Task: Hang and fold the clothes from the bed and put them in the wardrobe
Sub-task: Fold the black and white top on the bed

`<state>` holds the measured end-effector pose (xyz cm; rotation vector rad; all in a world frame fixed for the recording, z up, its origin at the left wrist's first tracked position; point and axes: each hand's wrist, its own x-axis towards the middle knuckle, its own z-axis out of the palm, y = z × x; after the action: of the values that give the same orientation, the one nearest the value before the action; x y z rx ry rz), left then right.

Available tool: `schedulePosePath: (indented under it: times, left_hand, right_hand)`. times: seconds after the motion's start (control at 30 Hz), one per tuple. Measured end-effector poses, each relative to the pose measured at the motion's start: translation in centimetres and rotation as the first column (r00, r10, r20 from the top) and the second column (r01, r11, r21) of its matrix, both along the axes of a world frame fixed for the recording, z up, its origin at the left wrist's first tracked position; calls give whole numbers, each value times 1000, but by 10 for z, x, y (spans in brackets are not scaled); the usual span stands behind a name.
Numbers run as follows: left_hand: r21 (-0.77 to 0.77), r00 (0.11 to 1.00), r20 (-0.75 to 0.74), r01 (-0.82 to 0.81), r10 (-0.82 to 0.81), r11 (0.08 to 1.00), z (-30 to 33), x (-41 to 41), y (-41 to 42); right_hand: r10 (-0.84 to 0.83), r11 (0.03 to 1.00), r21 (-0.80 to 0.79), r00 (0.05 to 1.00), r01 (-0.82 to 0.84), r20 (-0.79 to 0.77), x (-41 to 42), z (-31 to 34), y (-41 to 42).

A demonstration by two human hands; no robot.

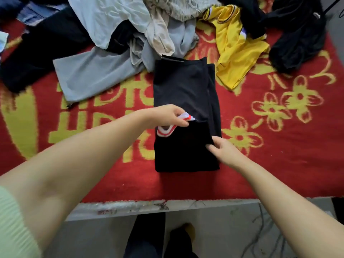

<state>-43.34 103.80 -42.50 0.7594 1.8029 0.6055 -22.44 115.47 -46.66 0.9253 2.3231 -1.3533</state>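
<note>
A: Entry, nearest first. Person stands at the bed's edge. The right hand (222,150) lies at the right edge of the black garment (186,108), fingertips on the near folded flap, fingers only slightly bent. Whether it pinches the cloth or merely steadies it, I cannot tell.

B: And the left hand (170,116)?

A: Curled in a pinch on the red-and-white striped collar (164,131), at the left of the flap's upper edge. The trim is lifted a little between thumb and fingers.

B: Position of the garment?

A: Flat on the red and yellow blanket (279,155), folded into a long narrow strip running away from the person, near end doubled over once.

B: Step in hand, by your judgement?

A: Folding, mid-way. Sides look already turned in; the lengthwise fold is begun, not finished. Next move probably calls for tucking the collar flat, then bringing the doubled end up over the far half while the edges stay aligned.

B: Farther back?

A: Unsorted pile: grey trousers (89,75) left of the strip, a yellow jersey (234,51) to its right, pale tops (111,17) and dark clothes beyond. No wardrobe in view.
</note>
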Motion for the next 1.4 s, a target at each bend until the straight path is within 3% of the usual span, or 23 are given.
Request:
schedulePosePath:
  times: [0.03, 0.1, 0.2, 0.27, 0.33, 0.37, 0.43, 0.47, 0.53, 0.6, 0.7, 0.8, 0.97, 1.03, 1.1, 1.2, 1.27, 1.3, 1.33, 1.4]
  left_hand:
    - [6, 982, -184, -31, 31, 1000, -5, -15, 13]
    - [-43, 848, -530, -15, -10, 999, -24, -36, 31]
    - [-95, 620, -765, 156, -172, 983, -59, -21, 24]
    - [-108, 575, -772, 302, -272, 947, -87, 14, 2]
    - [-180, 580, -720, 373, -381, 910, -115, 47, -26]
    - [-218, 611, -683, 353, -400, 910, -128, 56, -38]
    - [-291, 698, -609, 246, -377, 925, -148, 65, -62]
    - [-324, 726, -581, 208, -368, 923, -155, 66, -73]
    - [-350, 715, -581, 211, -389, 912, -162, 68, -92]
    - [-298, 622, -668, 280, -409, 913, -155, 69, -101]
    - [-154, 532, -749, 439, -394, 885, -140, 79, -95]
    - [-210, 484, -734, 505, -476, 837, -144, 92, -74]
    - [-337, 513, -681, 413, -522, 846, -156, 97, -46]
    - [-365, 542, -637, 412, -547, 834, -152, 99, -42]
    - [-430, 600, -502, 451, -623, 782, -136, 96, -38]
    - [-394, 765, -60, 572, -641, 719, -99, 91, -36]
    - [-311, 798, 215, 602, -563, 735, -75, 85, -44]
    - [-303, 811, 343, 573, -474, 761, -63, 80, -48]
    - [-305, 816, 448, 523, -364, 796, -53, 71, -51]
    - [-319, 842, 489, 414, -226, 853, -45, 44, -48]
  right_hand:
    - [-83, 995, 47, 996, 84, -17, -13, -8, 7]
    - [-268, 956, 114, 963, 270, -37, -37, -24, 15]
    - [-432, 893, 99, 897, 440, -89, -60, -38, 14]
    - [-283, 881, 352, 948, 317, -144, -62, -40, 2]
    - [80, 772, 636, 993, -8, -84, -53, -45, -18]
    - [267, 700, 681, 963, -216, 31, -46, -49, -24]
    - [436, 617, 560, 833, -552, 340, -27, -63, -24]
    - [413, 650, 455, 785, -609, 462, -18, -72, -20]
    - [352, 730, 339, 751, -594, 558, -7, -84, -8]
    - [364, 716, 342, 744, -608, 561, -7, -83, -6]
    - [487, 523, 487, 714, -699, 502, -2, -69, -15]
    - [507, 458, 535, 703, -710, 499, 16, -67, -20]
    - [401, 568, 468, 724, -677, 560, 4, -81, -12]
    - [446, 619, 403, 725, -674, 526, -5, -77, -9]
    - [497, 653, 293, 687, -699, 530, -12, -65, -5]
    - [664, 638, -49, 517, -768, 540, -17, -33, -1]
    - [749, 597, -266, 406, -757, 523, -18, -8, 3]
    - [759, 606, -341, 395, -719, 518, -20, 3, 8]
    - [748, 644, -391, 433, -658, 503, -24, 13, 14]
    - [651, 759, -392, 599, -520, 467, -36, 23, 31]
